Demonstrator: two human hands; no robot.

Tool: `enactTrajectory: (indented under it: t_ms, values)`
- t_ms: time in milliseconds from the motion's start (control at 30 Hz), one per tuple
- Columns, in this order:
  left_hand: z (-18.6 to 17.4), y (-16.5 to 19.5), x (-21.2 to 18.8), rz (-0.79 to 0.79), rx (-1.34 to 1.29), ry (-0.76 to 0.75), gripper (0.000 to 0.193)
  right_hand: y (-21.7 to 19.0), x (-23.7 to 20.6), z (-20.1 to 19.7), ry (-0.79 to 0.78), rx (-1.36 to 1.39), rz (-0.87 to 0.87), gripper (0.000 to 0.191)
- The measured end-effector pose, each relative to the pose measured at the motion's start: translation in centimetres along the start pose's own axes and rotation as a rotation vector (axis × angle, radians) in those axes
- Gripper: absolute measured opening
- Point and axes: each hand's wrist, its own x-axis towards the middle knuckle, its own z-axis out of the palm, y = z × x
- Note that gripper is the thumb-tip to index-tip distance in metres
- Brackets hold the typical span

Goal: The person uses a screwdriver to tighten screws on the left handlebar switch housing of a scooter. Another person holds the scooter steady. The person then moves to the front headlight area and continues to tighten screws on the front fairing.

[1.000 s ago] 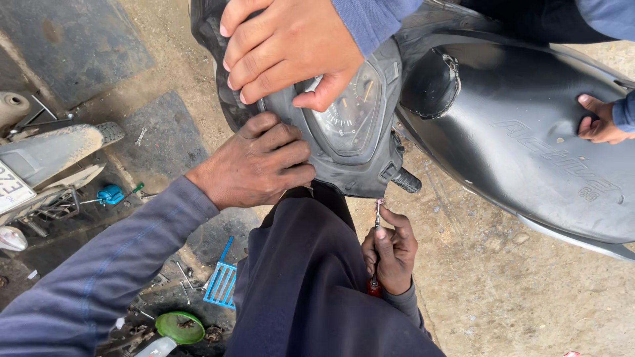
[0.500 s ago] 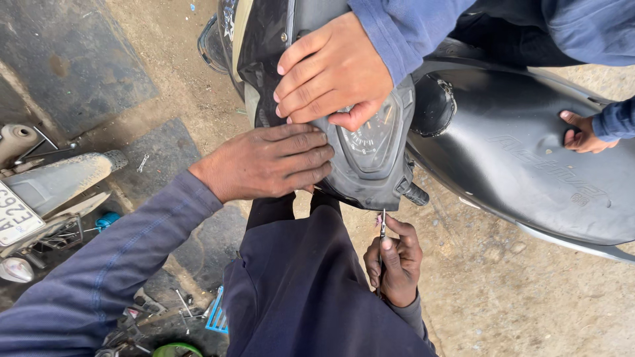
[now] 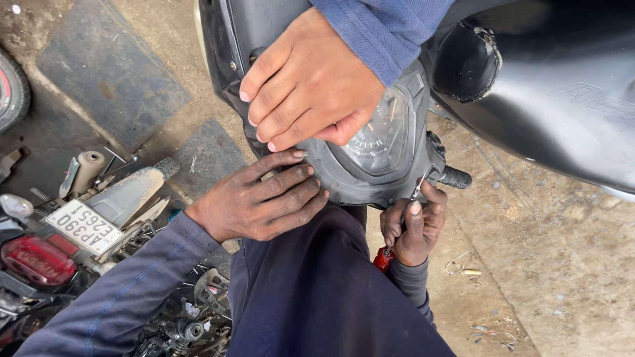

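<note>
The left hand [image 3: 261, 201] lay flat, fingers spread, against the instrument cluster [image 3: 370, 152]; the right hand [image 3: 413, 228] gripped a red-handled screwdriver [image 3: 397, 231] at its lower edge, where the tip might have slipped and scratched the housing.

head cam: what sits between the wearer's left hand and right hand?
In the head view, the wearer's own dark-trousered leg and the lower rim of the scooter's instrument cluster lie between the left hand and right hand.
</note>
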Motion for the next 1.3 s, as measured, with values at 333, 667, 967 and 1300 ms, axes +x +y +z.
enactTrajectory:
  t_ms: [333,667,967,1300]
  values:
    - [7.8,8.8,-2.6,-1.537,-0.933,0.846,0.082,-0.2,0.9,-1.1,-0.138,0.002,0.114,0.035]
    - [12.2,13.4,0.7,-1.658,-1.497,1.177,0.075,-2.7,0.4,-5.7,-0.175,-0.013,0.283,0.036]
    - [12.3,12.6,0.5,-1.567,-1.691,1.304,0.062,-2.8,0.8,-8.5,-0.188,-0.088,0.297,0.036]
    - [13.8,11.4,-1.1,-1.504,-1.556,1.166,0.078,-2.4,1.9,-8.9,-0.230,-0.119,0.286,0.035]
